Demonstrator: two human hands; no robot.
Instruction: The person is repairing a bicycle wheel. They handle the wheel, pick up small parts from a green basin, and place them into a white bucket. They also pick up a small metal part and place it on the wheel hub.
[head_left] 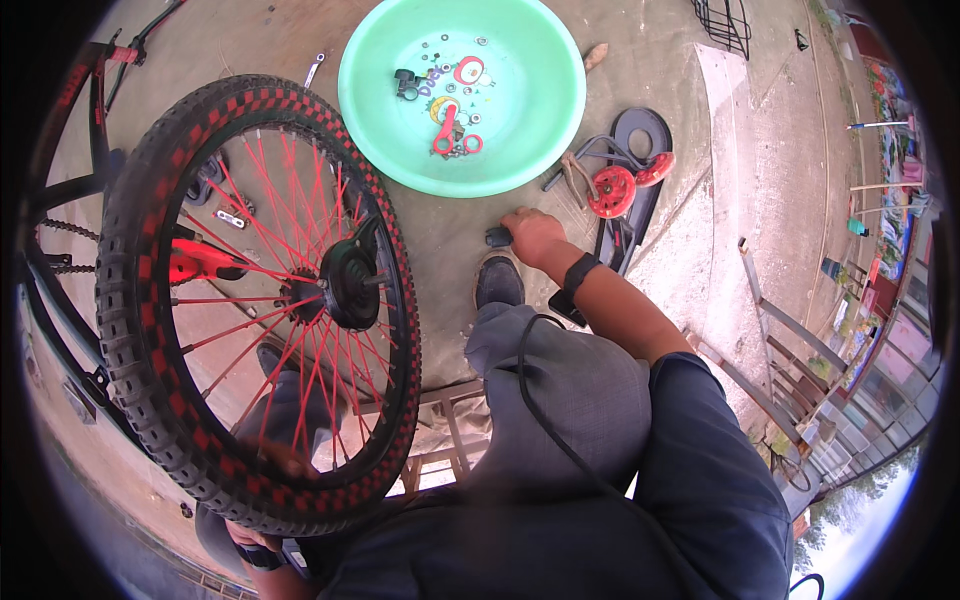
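My left hand [252,532] grips the lower part of an upright bicycle wheel [141,338], which has a black-and-red checked tyre, red spokes and a black disc-shaped hub fitting [349,283]. Part of that hand is hidden by the tyre. My right hand [528,232] is closed on a small black object [497,237], too small to identify, just above my right shoe [498,281]. Above both, a mint-green basin [372,105] holds several small nuts, washers, black fittings and red pieces.
A red-and-black bike frame [75,187] lies at left. Red small wheels [609,193] with black parts [636,128] lie right of the basin. A wrench [315,66] is on the concrete. A wire rack [722,22] is at top, wooden bars [800,372] at right. A black cable [527,385] crosses my leg.
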